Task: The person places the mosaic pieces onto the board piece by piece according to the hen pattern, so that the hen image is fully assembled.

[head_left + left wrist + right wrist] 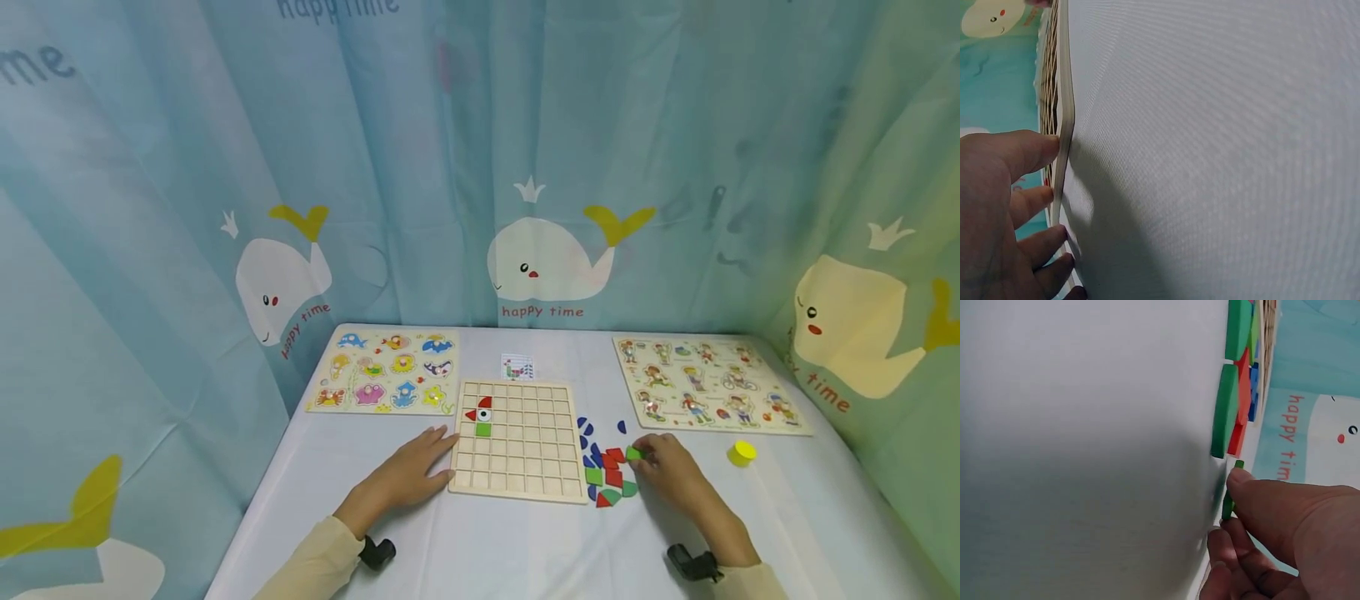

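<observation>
Wooden board (pixel 525 442): four pieces (pixel 483 415) set, loose pieces (pixel 613 477) unplaced alongside. Right hand (pixel 671 468) pinches green piece (pixel 633 453); left hand (pixel 411 467) touches board, fingers loosely extended.

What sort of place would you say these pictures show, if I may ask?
Probably a curtained-off play or recording corner: pale-blue fabric curtains printed with white whales hang behind and beside a white cloth-covered table, which bears a square pale wooden grid board.
</observation>
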A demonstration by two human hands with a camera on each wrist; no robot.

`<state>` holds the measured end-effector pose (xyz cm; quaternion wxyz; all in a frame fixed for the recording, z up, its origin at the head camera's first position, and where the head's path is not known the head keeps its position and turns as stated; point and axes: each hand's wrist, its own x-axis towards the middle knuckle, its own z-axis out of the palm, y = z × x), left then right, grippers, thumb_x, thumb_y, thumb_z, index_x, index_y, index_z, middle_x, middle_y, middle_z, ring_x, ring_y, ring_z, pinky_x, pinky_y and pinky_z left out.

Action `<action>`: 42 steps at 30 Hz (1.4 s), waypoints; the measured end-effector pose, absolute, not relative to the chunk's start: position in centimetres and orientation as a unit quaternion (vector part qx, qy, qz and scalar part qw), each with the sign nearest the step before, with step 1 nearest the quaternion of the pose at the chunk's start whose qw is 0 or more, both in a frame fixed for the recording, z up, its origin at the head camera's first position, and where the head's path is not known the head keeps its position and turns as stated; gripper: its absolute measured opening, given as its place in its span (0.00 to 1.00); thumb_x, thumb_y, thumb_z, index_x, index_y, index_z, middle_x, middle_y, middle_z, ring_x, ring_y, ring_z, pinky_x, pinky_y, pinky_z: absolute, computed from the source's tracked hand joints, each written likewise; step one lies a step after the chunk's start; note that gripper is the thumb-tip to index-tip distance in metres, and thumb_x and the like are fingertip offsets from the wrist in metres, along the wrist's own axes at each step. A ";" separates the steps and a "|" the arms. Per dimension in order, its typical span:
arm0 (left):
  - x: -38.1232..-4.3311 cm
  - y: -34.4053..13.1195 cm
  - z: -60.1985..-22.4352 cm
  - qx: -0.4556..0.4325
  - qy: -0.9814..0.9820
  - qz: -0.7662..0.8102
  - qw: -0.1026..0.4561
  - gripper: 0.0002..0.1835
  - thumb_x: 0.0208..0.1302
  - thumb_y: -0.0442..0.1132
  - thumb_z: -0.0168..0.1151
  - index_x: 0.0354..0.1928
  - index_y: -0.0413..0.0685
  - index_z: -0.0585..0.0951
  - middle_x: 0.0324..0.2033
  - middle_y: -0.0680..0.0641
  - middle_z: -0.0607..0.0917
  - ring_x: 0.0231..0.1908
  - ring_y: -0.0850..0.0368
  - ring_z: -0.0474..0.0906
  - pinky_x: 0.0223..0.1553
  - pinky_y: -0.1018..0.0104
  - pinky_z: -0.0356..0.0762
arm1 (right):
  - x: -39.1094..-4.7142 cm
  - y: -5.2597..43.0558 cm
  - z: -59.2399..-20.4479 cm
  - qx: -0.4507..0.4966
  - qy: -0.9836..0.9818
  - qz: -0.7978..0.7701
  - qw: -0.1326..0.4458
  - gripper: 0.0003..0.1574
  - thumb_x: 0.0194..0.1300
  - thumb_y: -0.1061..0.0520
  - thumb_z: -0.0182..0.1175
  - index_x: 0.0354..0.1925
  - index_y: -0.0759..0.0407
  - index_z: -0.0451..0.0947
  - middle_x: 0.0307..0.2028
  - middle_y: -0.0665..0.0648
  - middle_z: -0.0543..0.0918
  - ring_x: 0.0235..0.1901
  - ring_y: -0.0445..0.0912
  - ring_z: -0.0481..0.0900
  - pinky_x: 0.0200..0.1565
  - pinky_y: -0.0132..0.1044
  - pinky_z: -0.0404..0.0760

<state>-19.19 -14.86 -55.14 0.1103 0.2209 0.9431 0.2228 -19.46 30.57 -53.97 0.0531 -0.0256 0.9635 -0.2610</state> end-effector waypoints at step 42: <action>-19.5 -15.1 -55.4 0.222 0.943 0.221 0.109 0.34 0.78 0.55 0.58 0.81 0.57 0.66 0.82 0.45 0.62 0.81 0.42 0.56 0.79 0.41 0.60 | -22.3 9.3 -53.8 -0.212 0.931 -0.296 0.026 0.15 0.67 0.60 0.74 0.49 0.62 0.83 0.43 0.53 0.78 0.43 0.45 0.79 0.49 0.43 0.86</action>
